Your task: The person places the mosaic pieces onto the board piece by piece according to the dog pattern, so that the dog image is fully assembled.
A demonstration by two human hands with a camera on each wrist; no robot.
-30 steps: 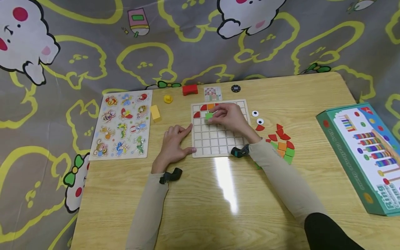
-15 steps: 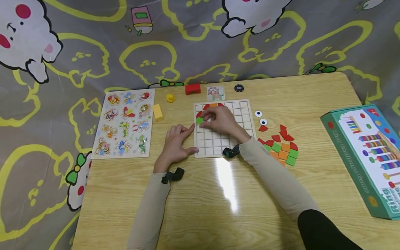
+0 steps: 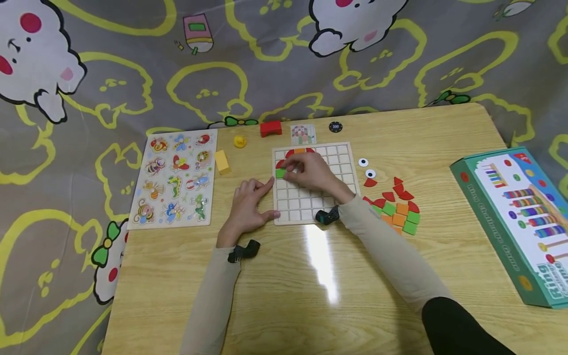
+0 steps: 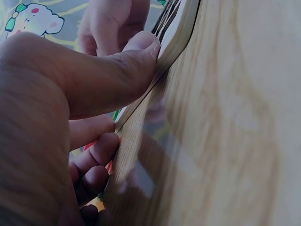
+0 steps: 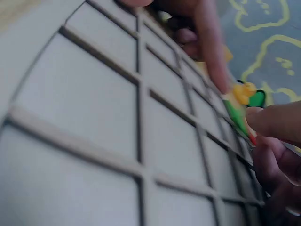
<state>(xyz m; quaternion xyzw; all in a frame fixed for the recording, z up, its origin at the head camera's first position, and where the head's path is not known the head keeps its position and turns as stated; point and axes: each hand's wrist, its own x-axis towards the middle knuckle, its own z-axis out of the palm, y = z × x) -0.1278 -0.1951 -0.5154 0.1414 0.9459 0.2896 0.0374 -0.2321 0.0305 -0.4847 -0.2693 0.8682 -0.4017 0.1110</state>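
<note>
Green tile sits in the board's leftmost column, right hand bent over it

The gridded board (image 3: 306, 203) lies flat on the desk (image 3: 284, 286). In its leftmost column, the green tile (image 3: 280, 173) is directly on the near side of a red piece (image 3: 280, 163). Farther right, in the far row, an orange tile (image 3: 300, 150) sits between two more red pieces.

The right hand (image 3: 312, 172) is over the board, fingers bent and close to the thumb, the tips at the right side of the green tile. Whether they pinch it cannot be told. The left hand (image 3: 246, 204) has thumb and forefinger spread wide against the board's left edge, the thumb near its near corner; the other fingers bend loosely.

Right of the board are two eye discs (image 3: 370, 174) and a cluster of loose pieces (image 3: 399, 208) in red, green and orange; a green box (image 3: 510, 222) lies farther right. Beyond the board's far edge are a picture card (image 3: 303, 134), a black chip (image 3: 336, 126) and a red block (image 3: 270, 129). To the left are a small yellow figure (image 3: 239, 142), a yellow block (image 3: 222, 162) and an insect puzzle (image 3: 186, 223).
</note>
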